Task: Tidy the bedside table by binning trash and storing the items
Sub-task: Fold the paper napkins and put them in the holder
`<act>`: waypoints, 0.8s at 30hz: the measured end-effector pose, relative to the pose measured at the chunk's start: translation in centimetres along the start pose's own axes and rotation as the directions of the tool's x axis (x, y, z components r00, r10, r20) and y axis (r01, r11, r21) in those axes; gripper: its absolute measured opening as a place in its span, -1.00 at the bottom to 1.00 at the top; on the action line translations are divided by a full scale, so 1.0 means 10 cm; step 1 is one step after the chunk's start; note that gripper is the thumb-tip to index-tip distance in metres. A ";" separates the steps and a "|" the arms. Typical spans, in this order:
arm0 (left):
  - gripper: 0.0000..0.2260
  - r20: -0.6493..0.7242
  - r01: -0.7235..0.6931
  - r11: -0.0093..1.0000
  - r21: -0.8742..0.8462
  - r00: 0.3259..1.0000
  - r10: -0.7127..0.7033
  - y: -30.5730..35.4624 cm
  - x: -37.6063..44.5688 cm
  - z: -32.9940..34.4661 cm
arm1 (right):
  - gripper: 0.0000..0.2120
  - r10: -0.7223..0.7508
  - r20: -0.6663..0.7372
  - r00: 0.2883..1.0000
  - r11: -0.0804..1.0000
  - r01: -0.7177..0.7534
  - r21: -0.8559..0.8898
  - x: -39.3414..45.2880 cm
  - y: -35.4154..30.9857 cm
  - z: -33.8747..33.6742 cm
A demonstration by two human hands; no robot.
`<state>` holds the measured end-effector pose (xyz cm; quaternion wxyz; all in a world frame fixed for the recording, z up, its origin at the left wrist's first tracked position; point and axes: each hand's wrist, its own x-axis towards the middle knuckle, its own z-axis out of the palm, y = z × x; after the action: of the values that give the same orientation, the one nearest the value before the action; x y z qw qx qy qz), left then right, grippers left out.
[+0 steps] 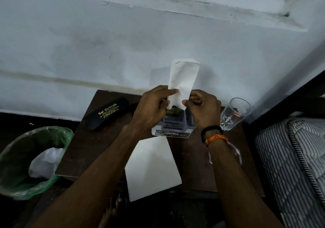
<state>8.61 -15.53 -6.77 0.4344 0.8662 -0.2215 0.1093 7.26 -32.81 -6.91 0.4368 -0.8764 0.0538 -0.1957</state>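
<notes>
Both hands hold a folded white tissue (182, 80) upright above the dark wooden bedside table (84, 148). My left hand (153, 110) pinches its lower left edge, and my right hand (202, 110) pinches its lower right corner. Under the hands stands a small clear plastic organiser (173, 129) with a printed label. A flat white paper sheet (151, 168) lies at the table's front edge, partly overhanging it. A black spectacle case (107, 115) with gold lettering rests at the back left.
An empty drinking glass (233, 115) stands at the table's back right; a second clear glass (235, 154) shows behind my right wrist. A bin with a green liner (35, 161) holding white trash sits on the floor to the left. A striped mattress (295, 166) borders the right.
</notes>
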 end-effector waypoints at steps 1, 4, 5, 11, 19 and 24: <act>-0.69 0.008 -0.001 1.000 0.009 1.000 0.001 0.00 0.00 0.01 | -0.84 0.002 -0.012 1.000 1.000 -0.002 -0.005 0.00 0.02 0.02; -0.68 0.019 -0.003 0.999 0.044 1.000 0.003 -0.01 0.02 0.02 | -0.88 0.032 -0.012 0.999 0.999 -0.032 -0.012 0.01 0.07 0.06; -0.68 0.021 -0.002 0.998 0.059 1.000 0.000 -0.02 0.02 0.03 | -0.88 0.038 -0.003 0.999 0.999 -0.038 -0.015 0.00 0.08 0.08; -0.69 0.005 0.015 0.995 0.098 1.000 -0.015 -0.01 0.03 0.06 | -0.92 0.026 -0.040 0.999 0.998 -0.028 -0.048 -0.03 0.09 0.13; -0.75 0.005 0.023 0.994 0.105 1.000 -0.024 0.03 0.04 0.05 | -0.82 0.004 -0.101 0.995 0.990 -0.018 -0.138 -0.04 0.04 0.13; -0.80 0.072 0.027 0.981 0.191 0.997 -0.042 0.00 0.06 0.03 | -0.88 0.078 -0.110 0.991 0.993 -0.087 -0.085 -0.04 0.05 0.11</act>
<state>9.09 -15.95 -6.68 0.3428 0.9110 -0.2113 0.0897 7.40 -32.16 -7.98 0.4013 -0.8804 0.1221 -0.2214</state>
